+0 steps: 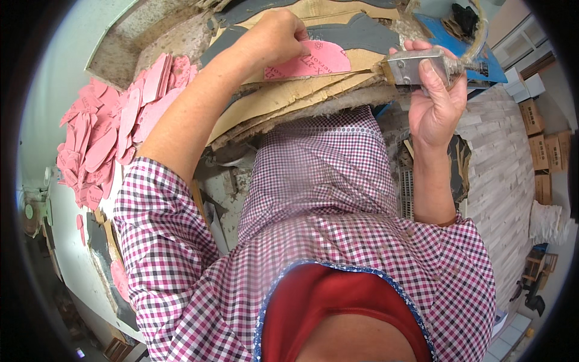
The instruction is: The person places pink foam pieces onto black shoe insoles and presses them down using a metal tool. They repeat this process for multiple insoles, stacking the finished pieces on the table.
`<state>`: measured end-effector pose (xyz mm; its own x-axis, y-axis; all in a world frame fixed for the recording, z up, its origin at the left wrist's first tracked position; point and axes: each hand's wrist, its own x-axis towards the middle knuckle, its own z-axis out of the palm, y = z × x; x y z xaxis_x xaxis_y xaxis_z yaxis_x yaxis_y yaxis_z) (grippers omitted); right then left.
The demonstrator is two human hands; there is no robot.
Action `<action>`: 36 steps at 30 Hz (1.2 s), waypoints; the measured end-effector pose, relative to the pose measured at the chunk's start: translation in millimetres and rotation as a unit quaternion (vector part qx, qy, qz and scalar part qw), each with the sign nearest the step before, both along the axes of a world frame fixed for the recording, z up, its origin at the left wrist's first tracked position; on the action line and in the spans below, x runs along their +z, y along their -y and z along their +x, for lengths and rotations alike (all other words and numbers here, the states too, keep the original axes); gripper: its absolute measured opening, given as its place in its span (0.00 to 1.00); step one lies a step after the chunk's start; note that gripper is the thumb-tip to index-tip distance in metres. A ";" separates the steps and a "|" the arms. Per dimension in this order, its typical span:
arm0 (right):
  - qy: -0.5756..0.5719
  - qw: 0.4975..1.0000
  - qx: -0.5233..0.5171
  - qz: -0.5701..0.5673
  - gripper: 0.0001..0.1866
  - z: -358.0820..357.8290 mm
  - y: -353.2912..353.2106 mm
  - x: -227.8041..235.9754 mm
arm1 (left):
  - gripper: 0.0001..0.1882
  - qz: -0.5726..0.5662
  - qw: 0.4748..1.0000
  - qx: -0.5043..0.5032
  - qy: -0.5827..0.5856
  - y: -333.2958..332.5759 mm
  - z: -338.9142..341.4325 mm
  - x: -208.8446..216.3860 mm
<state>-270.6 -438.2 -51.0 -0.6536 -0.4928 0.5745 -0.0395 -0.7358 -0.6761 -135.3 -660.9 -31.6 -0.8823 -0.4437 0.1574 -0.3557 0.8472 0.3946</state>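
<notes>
My left hand [278, 35] reaches over the work surface with its fingertips pinched on the upper edge of a pink insole-like piece [322, 58], flat-bottomed and rounded, with dark print. The piece lies on tan sheets [253, 111], below a dark grey cut shape [347, 33]. In my right hand [439, 99] is a box-shaped metal hand tool [416, 66]. A threaded bolt with a spring sticks out of the tool's right end. Its narrow yellowish left end is close to the right edge of the tan sheets. My right fingers and thumb are closed around it.
A heap of pink cut pieces [99, 136] lies on the white table [72, 241] to the left. Fuzzy, worn padding [338, 101] edges the work surface. A blue board [434, 30] is at the far right. Cardboard boxes [538, 152] stand along the right wall.
</notes>
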 end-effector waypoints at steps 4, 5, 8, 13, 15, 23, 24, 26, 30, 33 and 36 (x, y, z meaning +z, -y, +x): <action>-0.028 0.999 -0.022 0.005 0.19 -2.2 0.7 0.9 | 0.25 -0.212 0.975 0.065 -0.022 -15.5 -0.6 -6.8; -0.043 0.999 -0.026 0.001 0.19 -3.0 2.4 2.9 | 0.29 -0.288 0.952 0.096 -0.044 -21.3 3.6 -5.7; -0.103 0.992 -0.068 0.000 0.20 -5.0 11.0 8.2 | 0.40 -0.297 0.943 0.110 -0.099 -12.5 18.6 -24.5; -0.192 0.967 -0.152 0.076 0.20 4.6 25.4 22.8 | 0.40 -0.200 0.938 0.186 -0.211 10.7 56.9 -19.5; -0.203 0.970 -0.117 0.058 0.20 2.8 36.8 15.1 | 0.36 -0.124 0.942 0.219 -0.222 36.8 86.8 -24.7; -0.199 0.980 0.019 -0.004 0.22 66.5 89.0 19.2 | 0.32 0.200 0.939 0.233 -0.159 55.0 115.4 -13.6; -0.151 0.986 0.063 -0.020 0.22 77.7 90.3 23.7 | 0.31 0.197 0.940 0.229 -0.157 54.1 113.9 -10.8; -0.180 0.982 0.050 -0.036 0.22 75.3 93.7 25.2 | 0.30 0.229 0.937 0.209 -0.159 53.0 112.7 -4.8; -0.202 0.979 0.020 0.001 0.20 49.3 76.0 24.1 | 0.29 0.353 0.915 0.153 -0.117 52.0 114.3 14.1; -0.170 0.985 -0.001 0.032 0.18 20.5 52.3 18.5 | 0.27 0.443 0.878 0.125 -0.130 52.3 122.3 12.2; -0.180 0.982 -0.040 0.045 0.18 -7.5 37.9 15.5 | 0.23 0.481 0.851 0.121 -0.171 39.1 123.4 10.3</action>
